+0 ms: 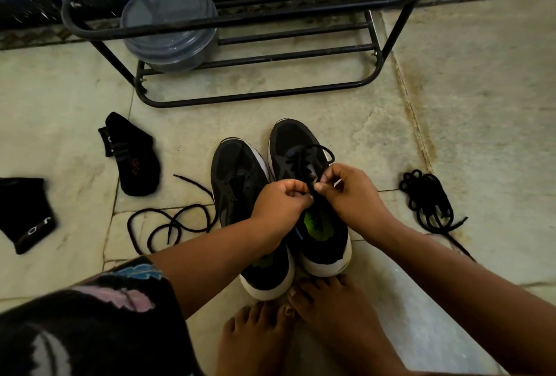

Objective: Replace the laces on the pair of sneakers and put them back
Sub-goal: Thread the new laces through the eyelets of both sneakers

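Lying at 9 o'clock on the stone floor [481, 80], 2 black socks sit well apart from the shoes: 1 sock at the far edge [25, 216], the other sock [134, 156] nearer, toward 10 o'clock. Just right of them, at 8 o'clock from the shoes, a loose black lace [168, 225] curls in open loops, its end touching the left sneaker's side. That left sneaker [237, 183] stands unlaced, toe pointing to 12 o'clock, touching the right sneaker [301, 147] beside it. Above the right sneaker's tongue, the left hand [278, 204] and right hand [350, 192] meet, each with fingers curled, pinching the black lace being threaded [310, 165], which is partly strung through the eyelets and loops out toward 1 o'clock. A green insole [319, 223] shows inside the right sneaker at 6 o'clock from the hands. Bare feet [301, 321] touch both heels at 6 o'clock. At 12 o'clock a black metal shoe rack [255, 95] holds a grey lidded container [168, 29]. At 3 o'clock a bundled black lace [427, 198] lies apart.
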{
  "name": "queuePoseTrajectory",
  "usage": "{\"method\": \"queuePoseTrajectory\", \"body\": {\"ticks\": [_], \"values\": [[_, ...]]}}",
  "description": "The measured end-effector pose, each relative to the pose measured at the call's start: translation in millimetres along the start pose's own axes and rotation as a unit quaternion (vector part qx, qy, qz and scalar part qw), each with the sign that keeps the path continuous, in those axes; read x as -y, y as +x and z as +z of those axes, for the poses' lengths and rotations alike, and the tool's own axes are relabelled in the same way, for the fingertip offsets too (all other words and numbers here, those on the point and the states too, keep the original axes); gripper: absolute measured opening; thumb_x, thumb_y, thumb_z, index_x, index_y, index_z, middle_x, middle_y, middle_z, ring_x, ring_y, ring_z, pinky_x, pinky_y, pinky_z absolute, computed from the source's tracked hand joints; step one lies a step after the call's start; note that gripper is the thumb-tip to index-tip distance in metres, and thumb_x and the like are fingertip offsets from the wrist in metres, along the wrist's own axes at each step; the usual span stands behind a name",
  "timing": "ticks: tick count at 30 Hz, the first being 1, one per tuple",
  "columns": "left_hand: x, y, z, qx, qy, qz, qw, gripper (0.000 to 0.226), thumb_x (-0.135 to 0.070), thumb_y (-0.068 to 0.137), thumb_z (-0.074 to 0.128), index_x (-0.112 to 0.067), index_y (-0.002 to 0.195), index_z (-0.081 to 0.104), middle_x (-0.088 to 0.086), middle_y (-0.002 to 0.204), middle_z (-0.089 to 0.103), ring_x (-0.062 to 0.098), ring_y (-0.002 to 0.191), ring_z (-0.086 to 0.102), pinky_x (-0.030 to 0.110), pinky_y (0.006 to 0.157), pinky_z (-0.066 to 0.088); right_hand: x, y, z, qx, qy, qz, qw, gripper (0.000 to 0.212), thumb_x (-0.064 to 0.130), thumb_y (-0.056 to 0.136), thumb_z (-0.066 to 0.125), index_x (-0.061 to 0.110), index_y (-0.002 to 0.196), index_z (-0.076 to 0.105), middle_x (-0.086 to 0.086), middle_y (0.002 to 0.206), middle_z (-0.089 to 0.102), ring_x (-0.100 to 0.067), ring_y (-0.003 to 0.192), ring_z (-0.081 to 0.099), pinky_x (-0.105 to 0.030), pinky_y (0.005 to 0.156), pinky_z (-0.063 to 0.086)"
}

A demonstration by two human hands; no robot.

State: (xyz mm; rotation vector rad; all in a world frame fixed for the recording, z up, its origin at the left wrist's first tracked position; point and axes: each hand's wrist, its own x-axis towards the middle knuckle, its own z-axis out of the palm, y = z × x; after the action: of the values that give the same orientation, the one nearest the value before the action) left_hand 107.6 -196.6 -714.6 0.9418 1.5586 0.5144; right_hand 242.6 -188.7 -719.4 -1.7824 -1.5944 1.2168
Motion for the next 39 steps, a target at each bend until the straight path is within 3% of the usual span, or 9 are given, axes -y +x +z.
{"method": "queuePoseTrajectory", "body": {"ticks": [4,13,17,22,26,29,31,35,39], "values": [[3.4,2.2,6.9,-0.033,0.024,0.022,0.999,0.017,-0.010,0.085,0.067,-0.024,0.076,0.061,-0.005,0.063,0.051,0.011,0.060,0.048,0.031,0.066,0.043,-1.8,-2.1,0.9,-0.010,0.004,-0.008,1.000,0.016,0.018,0.087,0.064,0.023,0.074,0.056,0.008,0.071,0.058,-0.005,0.063,0.051,-0.017,0.055,0.037],[3.1,-0.5,6.2,-0.018,0.064,0.052,0.996,0.011,-0.017,0.090,0.062,-0.023,0.080,0.061,-0.004,0.063,0.049,0.014,0.061,0.047,0.034,0.064,0.041,-14.6,-13.4,2.6,0.028,-0.079,-0.114,0.990,0.029,0.009,0.086,0.059,0.017,0.111,0.048,0.007,0.099,0.043,-0.011,0.089,0.047,-0.022,0.074,0.042],[1.5,-3.0,6.6,-0.016,0.049,0.055,0.997,0.011,-0.019,0.090,0.061,-0.022,0.079,0.063,-0.002,0.064,0.051,0.014,0.061,0.048,0.035,0.065,0.044,-15.6,-15.3,5.0,0.006,-0.109,-0.147,0.983,0.032,0.006,0.087,0.052,0.015,0.116,0.045,0.010,0.102,0.038,-0.009,0.088,0.044,-0.015,0.067,0.037],[-1.0,-7.0,7.9,-0.029,0.029,0.044,0.998,0.017,-0.026,0.091,0.058,-0.026,0.077,0.066,0.002,0.081,0.067,0.022,0.084,0.064,0.045,0.084,0.053,-16.8,-14.2,2.6,0.009,-0.133,-0.165,0.977,0.035,0.006,0.087,0.049,0.014,0.120,0.044,0.008,0.104,0.039,-0.010,0.086,0.047,-0.015,0.063,0.038],[-4.6,-12.2,1.3,-0.033,0.014,0.055,0.998,0.025,-0.019,0.091,0.052,-0.015,0.068,0.059,0.017,0.073,0.057,0.024,0.067,0.052,0.035,0.068,0.045,-19.3,-15.9,4.7,-0.009,-0.133,-0.155,0.979,0.034,0.004,0.088,0.049,0.011,0.120,0.044,0.007,0.103,0.037,-0.010,0.083,0.045,-0.013,0.060,0.036],[-11.8,-15.1,-7.0,-0.057,-0.057,0.018,0.997,0.022,-0.014,0.090,0.047,-0.013,0.068,0.049,0.004,0.062,0.041,0.012,0.059,0.039,0.024,0.056,0.035,-22.2,-14.3,5.2,-0.013,-0.139,-0.145,0.980,0.037,0.006,0.089,0.049,0.012,0.125,0.043,0.008,0.106,0.035,-0.010,0.086,0.045,-0.012,0.059,0.036],[-20.8,-15.0,-15.9,-0.085,-0.177,-0.029,0.980,0.024,-0.013,0.091,0.045,-0.013,0.068,0.048,0.001,0.071,0.051,0.013,0.071,0.049,0.026,0.066,0.039,-23.1,-14.7,4.9,-0.019,-0.139,-0.138,0.980,0.038,0.007,0.089,0.048,0.013,0.125,0.043,0.007,0.106,0.036,-0.011,0.089,0.047,-0.013,0.061,0.035],[-42.2,-15.0,-40.6,-0.059,-0.462,-0.084,0.881,0.029,-0.010,0.093,0.033,-0.014,0.065,0.043,0.004,0.075,0.065,0.019,0.081,0.065,0.035,0.089,0.046,-22.9,-14.7,4.9,-0.018,-0.137,-0.133,0.981,0.036,0.008,0.089,0.047,0.012,0.125,0.043,0.005,0.106,0.039,-0.013,0.091,0.048,-0.020,0.069,0.037],[-54.2,-22.7,-58.8,-0.043,-0.528,-0.055,0.846,0.029,-0.011,0.090,0.028,-0.015,0.062,0.037,-0.002,0.049,0.042,0.009,0.037,0.042,0.021,0.043,0.041,-20.9,-14.0,-1.1,-0.001,-0.152,-0.122,0.981,0.038,0.010,0.090,0.047,0.014,0.126,0.041,-0.001,0.114,0.045,-0.014,0.096,0.049,-0.025,0.072,0.041]]}}
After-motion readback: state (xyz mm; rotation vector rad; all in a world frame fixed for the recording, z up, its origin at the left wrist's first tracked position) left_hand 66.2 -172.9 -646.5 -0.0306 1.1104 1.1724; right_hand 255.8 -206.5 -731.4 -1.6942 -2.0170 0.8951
